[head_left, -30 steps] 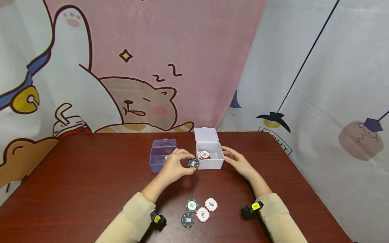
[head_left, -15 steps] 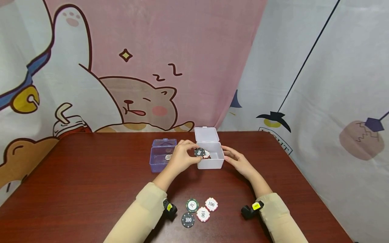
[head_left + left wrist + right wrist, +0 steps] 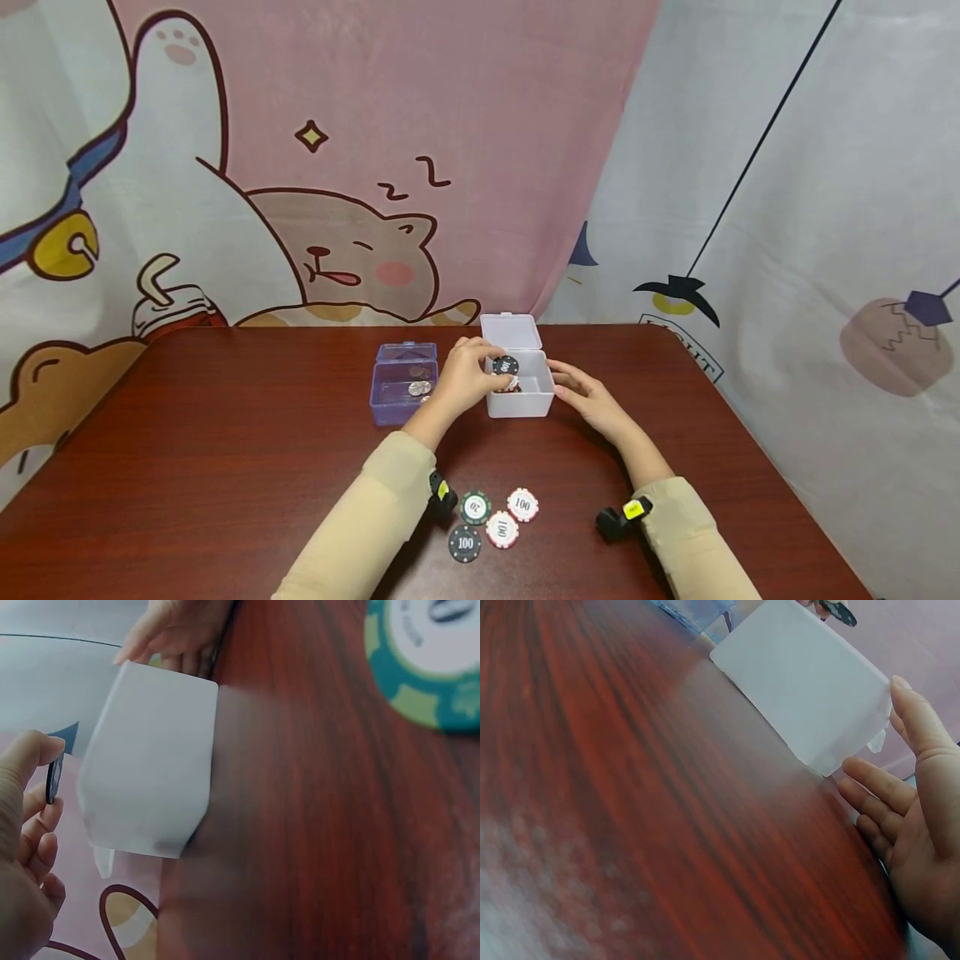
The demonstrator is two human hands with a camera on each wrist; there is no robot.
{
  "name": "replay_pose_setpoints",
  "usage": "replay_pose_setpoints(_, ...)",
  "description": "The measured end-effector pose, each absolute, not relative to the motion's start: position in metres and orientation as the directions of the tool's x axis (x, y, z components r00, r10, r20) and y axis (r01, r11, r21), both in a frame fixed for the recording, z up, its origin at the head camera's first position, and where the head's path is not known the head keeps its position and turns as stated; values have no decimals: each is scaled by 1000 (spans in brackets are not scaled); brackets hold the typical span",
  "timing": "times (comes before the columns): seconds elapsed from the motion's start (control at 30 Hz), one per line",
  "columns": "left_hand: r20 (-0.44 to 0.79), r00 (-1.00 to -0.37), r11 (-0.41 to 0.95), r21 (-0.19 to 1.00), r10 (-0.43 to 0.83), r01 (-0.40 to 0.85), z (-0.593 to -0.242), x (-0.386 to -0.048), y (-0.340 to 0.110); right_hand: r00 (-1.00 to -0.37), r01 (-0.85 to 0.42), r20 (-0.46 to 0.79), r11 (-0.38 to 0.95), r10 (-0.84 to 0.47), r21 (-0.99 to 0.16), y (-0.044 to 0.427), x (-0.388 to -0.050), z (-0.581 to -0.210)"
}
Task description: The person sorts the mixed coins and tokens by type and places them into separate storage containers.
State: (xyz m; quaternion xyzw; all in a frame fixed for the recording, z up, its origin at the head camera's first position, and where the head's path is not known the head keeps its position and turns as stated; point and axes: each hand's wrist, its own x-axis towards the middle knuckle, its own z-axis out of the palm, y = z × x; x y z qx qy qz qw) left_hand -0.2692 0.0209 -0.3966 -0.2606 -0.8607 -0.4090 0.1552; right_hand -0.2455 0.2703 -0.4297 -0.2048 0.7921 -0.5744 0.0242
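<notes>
We look down on a dark red-brown desk [image 3: 225, 433]. Left of centre stands a translucent blue-violet box [image 3: 390, 414], its lid raised, with silver-coloured coins [image 3: 416, 388] inside. Compared with a second ago, these coins are in fuller view, since the left hand [image 3: 465, 375] has moved away to the right.

That hand is now between the two boxes, its fingertips over the left side of the white box. Its grip is clamped on a black chip [image 3: 506, 367] marked 100, pinched near the edge between thumb and fingers.

Below, at the lower centre of the frame, loose chips lie flat: a black 100 chip [image 3: 465, 543] and a green 20 chip [image 3: 476, 507], then two red-edged white 100 chips [image 3: 502, 529] [image 3: 522, 504]. We see no change in these.

Above them stands the white box [image 3: 521, 406], open, with red-and-white chips [image 3: 513, 387] in its left part. The held chip has shifted from beside this box to its mouth. We judge it is in place over the box but not yet released; whether it touches the chips beneath, we cannot tell.

Rightmost, the right hand [image 3: 587, 400] steadies the white box, we think: thumb at the wall, grip apart.
</notes>
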Motion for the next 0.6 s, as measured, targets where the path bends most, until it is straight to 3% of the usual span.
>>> replay_pose_setpoints(0.6,399,-866,618,610,301,496,-408,-279,32,-917,-292,189,269,-351,-918,270,-243,-427)
